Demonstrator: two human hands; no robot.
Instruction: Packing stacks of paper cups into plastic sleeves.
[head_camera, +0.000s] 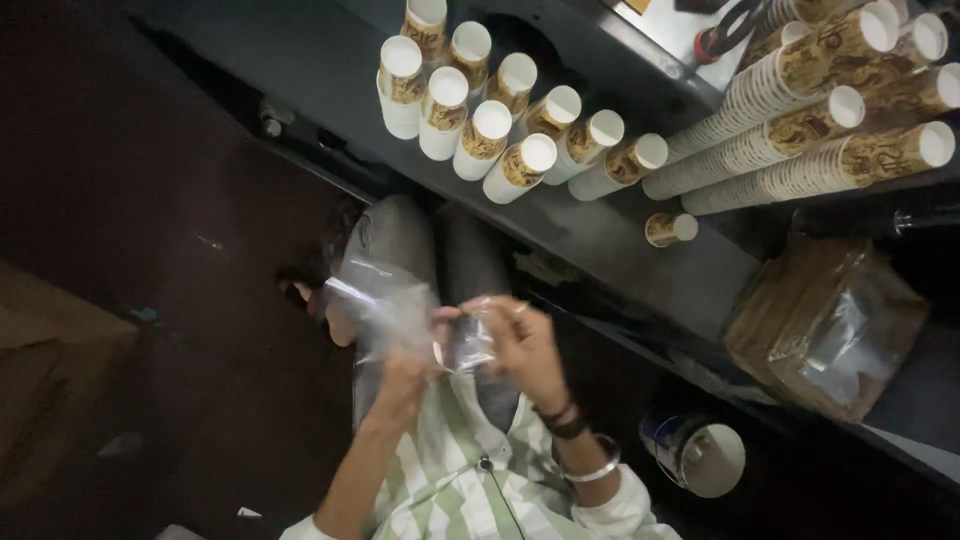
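Closest to us, our left hand (405, 372) and right hand (520, 345) both pinch a clear plastic bag (395, 310) held above our lap, below the desk (600, 240) of paper cups (480, 130).

A paper-cup packing workshop: above the hands, a dark metal bench (610, 240) carries upturned printed paper cups (470, 95) in rows, long nested stacks of cups (800, 140) to their right, and a wrapped bundle of brown sleeves (825, 325) beside the right hand
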